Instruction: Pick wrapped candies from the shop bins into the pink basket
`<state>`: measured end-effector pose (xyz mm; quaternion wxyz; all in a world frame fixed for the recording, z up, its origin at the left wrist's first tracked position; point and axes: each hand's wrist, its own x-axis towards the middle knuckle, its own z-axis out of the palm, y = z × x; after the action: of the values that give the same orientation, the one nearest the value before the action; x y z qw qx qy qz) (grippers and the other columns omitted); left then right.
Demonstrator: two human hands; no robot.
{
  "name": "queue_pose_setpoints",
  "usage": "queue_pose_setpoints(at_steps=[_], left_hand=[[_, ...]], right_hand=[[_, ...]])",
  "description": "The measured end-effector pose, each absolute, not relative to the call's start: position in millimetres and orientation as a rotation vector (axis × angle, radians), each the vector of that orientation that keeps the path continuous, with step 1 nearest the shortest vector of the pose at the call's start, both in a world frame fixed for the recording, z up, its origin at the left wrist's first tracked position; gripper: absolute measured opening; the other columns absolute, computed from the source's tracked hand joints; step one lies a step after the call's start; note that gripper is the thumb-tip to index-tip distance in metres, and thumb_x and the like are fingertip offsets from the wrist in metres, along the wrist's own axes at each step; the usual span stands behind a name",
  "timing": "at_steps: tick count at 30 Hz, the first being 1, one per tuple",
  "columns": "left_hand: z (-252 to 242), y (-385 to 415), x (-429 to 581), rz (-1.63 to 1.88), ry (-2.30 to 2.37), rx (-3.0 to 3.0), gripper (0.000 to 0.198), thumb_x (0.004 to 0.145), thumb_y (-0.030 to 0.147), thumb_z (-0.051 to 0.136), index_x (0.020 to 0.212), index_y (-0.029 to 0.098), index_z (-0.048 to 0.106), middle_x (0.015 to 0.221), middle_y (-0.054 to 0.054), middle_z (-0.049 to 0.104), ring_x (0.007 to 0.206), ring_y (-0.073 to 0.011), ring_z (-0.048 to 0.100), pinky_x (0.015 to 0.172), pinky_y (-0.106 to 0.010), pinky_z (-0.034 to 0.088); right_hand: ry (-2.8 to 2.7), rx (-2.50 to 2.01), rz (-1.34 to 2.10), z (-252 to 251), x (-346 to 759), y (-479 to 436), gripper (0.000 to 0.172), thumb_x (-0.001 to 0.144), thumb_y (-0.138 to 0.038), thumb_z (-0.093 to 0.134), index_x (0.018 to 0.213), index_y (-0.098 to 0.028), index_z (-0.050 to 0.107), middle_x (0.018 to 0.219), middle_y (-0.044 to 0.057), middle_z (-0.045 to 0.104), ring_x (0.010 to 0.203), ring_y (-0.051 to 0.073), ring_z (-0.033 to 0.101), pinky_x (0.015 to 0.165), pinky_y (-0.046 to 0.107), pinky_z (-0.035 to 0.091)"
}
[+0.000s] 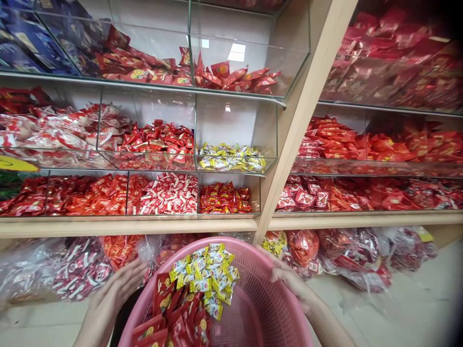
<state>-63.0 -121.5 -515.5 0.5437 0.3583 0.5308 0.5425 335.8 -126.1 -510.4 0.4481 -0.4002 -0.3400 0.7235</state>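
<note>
A round pink basket (282,308) is at the bottom centre. Yellow and white wrapped candies (206,270) lie in its upper part, with red packets (181,313) below and to their left. At the right rim, my right hand (289,284) grips the basket, its fingers bent over the edge. My left hand (117,286) is just left of the basket, fingers stretched out and holding nothing.
Wooden shelves (202,225) with clear compartments of red, white and blue packets span the view. A compartment of yellow candies (231,158) is above the basket. Plastic bags of candy (361,255) lie below the shelves on the tiled floor (408,313).
</note>
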Motion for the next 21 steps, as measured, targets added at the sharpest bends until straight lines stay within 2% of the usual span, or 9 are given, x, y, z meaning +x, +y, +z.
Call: queue_pose_setpoints(at_steps=[3,6,11,13,15,18,21], left_hand=[[-494,-74,-36,0.924,0.948,0.804,0.050,0.079,0.046,0.044,0.117,0.015,0.051,0.126,-0.011,0.052,0.117,-0.0246,0.044,0.099,-0.036,0.035],[-491,-42,-11,0.726,0.772,0.755,0.050,0.080,0.044,0.044,0.117,0.011,0.052,0.125,-0.014,0.051,0.115,-0.0279,0.046,0.096,-0.040,0.036],[-499,-33,4,0.662,0.810,0.880,0.045,0.075,0.025,0.057,0.119,0.016,0.052,0.121,-0.009,0.056,0.112,-0.0241,0.049,0.097,-0.034,0.035],[-500,-36,4,0.650,0.823,0.927,0.046,0.073,0.022,0.059,0.118,0.017,0.052,0.121,-0.009,0.056,0.111,-0.0240,0.050,0.097,-0.035,0.035],[-499,-40,4,0.651,0.811,0.927,0.046,0.072,0.022,0.059,0.118,0.017,0.053,0.121,-0.009,0.056,0.112,-0.0241,0.050,0.097,-0.035,0.034],[-498,-44,4,0.679,0.814,0.896,0.046,0.072,0.022,0.060,0.117,0.018,0.054,0.122,-0.008,0.055,0.114,-0.0240,0.048,0.097,-0.035,0.034],[-499,-46,3,0.724,0.808,0.893,0.045,0.072,0.022,0.060,0.116,0.019,0.055,0.124,-0.007,0.054,0.113,-0.0247,0.049,0.098,-0.036,0.034]], right_hand=[[-0.846,-0.967,1.776,-512,335,-126,0.077,0.056,-0.008,0.043,0.130,-0.028,0.037,0.118,-0.002,0.056,0.092,0.018,0.058,0.080,0.031,0.043],[-0.843,-0.972,1.749,-511,335,-129,0.074,0.057,-0.010,0.042,0.129,-0.027,0.039,0.119,-0.003,0.055,0.094,0.018,0.057,0.082,0.031,0.042],[-0.818,-0.983,1.747,-508,335,-131,0.073,0.057,-0.012,0.044,0.128,-0.027,0.041,0.118,-0.001,0.056,0.097,0.020,0.056,0.086,0.036,0.040],[-0.786,-0.965,1.726,-509,333,-131,0.072,0.058,-0.013,0.046,0.129,-0.026,0.039,0.120,0.000,0.055,0.102,0.022,0.054,0.090,0.038,0.038],[-0.749,-0.995,1.647,-512,332,-134,0.069,0.064,-0.017,0.049,0.131,-0.025,0.036,0.124,0.001,0.051,0.110,0.023,0.049,0.094,0.039,0.034],[-0.694,-1.167,1.373,-524,334,-155,0.064,0.074,-0.035,0.050,0.134,-0.027,0.029,0.133,0.000,0.040,0.121,0.024,0.036,0.100,0.040,0.028],[-0.673,-1.312,1.091,-543,341,-198,0.071,0.074,-0.048,0.052,0.136,-0.031,0.021,0.141,-0.006,0.024,0.129,0.022,0.020,0.104,0.036,0.026]])
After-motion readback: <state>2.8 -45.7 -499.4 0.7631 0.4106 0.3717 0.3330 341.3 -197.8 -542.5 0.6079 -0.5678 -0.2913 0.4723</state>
